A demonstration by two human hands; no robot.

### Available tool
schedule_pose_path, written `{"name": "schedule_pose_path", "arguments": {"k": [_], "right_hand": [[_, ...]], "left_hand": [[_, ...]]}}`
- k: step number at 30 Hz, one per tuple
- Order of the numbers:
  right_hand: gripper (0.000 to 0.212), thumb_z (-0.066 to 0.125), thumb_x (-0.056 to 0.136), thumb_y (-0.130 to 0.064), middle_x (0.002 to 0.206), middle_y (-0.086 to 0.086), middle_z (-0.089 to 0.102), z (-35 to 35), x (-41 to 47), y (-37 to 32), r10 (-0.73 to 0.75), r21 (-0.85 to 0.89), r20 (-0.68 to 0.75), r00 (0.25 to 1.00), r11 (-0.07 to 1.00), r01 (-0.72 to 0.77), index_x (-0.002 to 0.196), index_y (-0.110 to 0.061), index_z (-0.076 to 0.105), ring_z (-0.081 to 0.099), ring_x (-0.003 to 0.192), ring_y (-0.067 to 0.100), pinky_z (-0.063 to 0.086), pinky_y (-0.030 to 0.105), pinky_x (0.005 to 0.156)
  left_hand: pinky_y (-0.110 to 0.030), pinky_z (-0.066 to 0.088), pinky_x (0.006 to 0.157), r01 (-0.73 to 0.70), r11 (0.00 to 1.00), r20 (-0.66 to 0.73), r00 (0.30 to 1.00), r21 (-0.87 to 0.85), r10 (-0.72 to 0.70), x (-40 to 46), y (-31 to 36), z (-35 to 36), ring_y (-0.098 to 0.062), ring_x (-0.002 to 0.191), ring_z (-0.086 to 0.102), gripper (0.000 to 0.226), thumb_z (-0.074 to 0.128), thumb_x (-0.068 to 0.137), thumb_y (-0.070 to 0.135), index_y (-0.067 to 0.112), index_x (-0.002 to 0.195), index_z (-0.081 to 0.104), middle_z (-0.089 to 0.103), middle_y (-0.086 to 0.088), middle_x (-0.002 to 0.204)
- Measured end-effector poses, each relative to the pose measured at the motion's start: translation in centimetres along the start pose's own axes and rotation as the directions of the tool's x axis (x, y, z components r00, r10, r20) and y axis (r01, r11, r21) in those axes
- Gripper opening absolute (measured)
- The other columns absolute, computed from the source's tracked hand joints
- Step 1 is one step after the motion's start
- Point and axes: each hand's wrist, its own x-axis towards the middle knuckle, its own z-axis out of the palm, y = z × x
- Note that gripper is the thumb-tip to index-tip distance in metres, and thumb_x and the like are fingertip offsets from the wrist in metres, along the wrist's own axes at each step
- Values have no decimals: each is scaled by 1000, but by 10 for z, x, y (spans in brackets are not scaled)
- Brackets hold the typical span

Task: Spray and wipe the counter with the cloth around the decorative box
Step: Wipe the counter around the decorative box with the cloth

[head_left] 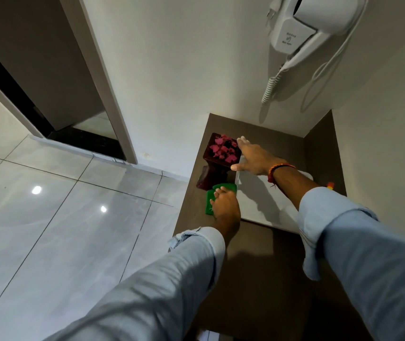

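- Green cloth (pixel 211 198) lies flat under the left hand (pixel 224 207), whose fingers are curled and pressed down on it, on the dark brown surface (pixel 258 267).
- Cloth sits just in front of the box (pixel 218 161), at its near foot, close to the surface's left edge.
- Right hand (pixel 253 156) is spread, fingers reaching along the box's right rim; it appears to touch or steady the box, though contact is hard to confirm.
- Box is dark red wood, wide at the top, narrow at the base, filled with pink petals (pixel 223 147).
- White tray (pixel 265 205) lies just right of the cloth and box, under the right forearm.
- An orange tip (pixel 330 185) shows behind the right sleeve, perhaps the spray bottle; too hidden to tell.
- To wipe well: keep the palm flat, sweep tight along the box's base, and hold the top-heavy box firm so it does not tip or spill petals.
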Motion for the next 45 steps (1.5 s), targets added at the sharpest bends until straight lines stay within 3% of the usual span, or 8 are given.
{"name": "schedule_pose_path", "arguments": {"k": [3,8,16,24,29,35,41,45], "right_hand": [[99,68,89,-34,165,16,-1,-1,0,-1,5,-3,9,1000,1000,-5,156,-3,1,4,154,31,15,44,123],[100,68,89,-34,165,17,-1,-1,-1,-1,3,-6,9,1000,1000,-3,156,-3,0,4,154,31,15,45,123],[102,69,88,-37,165,18,1,-3,4,1,-6,-22,17,1000,1000,7,155,-2,1,6,154,31,16,43,124],[100,67,89,-36,165,17,-2,-2,4,2,-10,-19,18,1000,1000,10,156,-3,0,5,154,31,15,44,123],[100,66,90,-35,165,17,-4,-1,0,0,3,-17,21,1000,1000,-3,156,-3,-1,6,153,32,17,45,123],[101,66,89,-38,165,19,-3,-5,0,-2,6,-33,24,1000,999,-5,155,0,0,6,153,33,17,42,123],[102,66,89,-41,164,20,-2,-3,3,2,-2,-26,24,1000,1000,2,155,1,0,6,153,32,15,39,123],[103,66,88,-41,165,19,-1,-4,5,3,-5,-34,30,1000,999,6,155,1,0,6,153,32,16,41,123]], "left_hand": [[-49,49,108,-36,996,-46,998,84,39,-4,-10,1,-39,134,51,65,68,94,11,-5,148,36,49,-25,147],[-43,57,98,233,960,-107,962,-158,-251,10,-26,-26,-34,121,63,46,65,96,10,-1,138,50,61,-20,133],[-41,37,119,280,946,-63,954,-164,-293,22,-3,-17,-35,150,28,72,56,101,9,-11,154,11,23,-28,161],[-56,36,116,-185,913,79,983,364,168,0,-25,-1,-47,146,30,61,54,101,7,-11,151,24,29,-35,156],[-45,57,86,-476,711,141,867,517,478,1,-41,-31,-38,110,64,25,58,98,13,4,119,67,68,-20,120],[-56,42,112,-563,544,5,697,622,717,7,-52,-37,-44,138,47,52,54,101,21,-9,143,46,52,-31,144],[-57,13,124,-575,509,194,762,640,618,20,-69,-12,-39,154,12,58,35,108,20,-5,156,14,16,-25,164],[-54,20,124,-570,556,213,789,605,577,15,-64,-5,-36,152,20,60,39,106,25,-2,156,20,22,-22,163]]}}
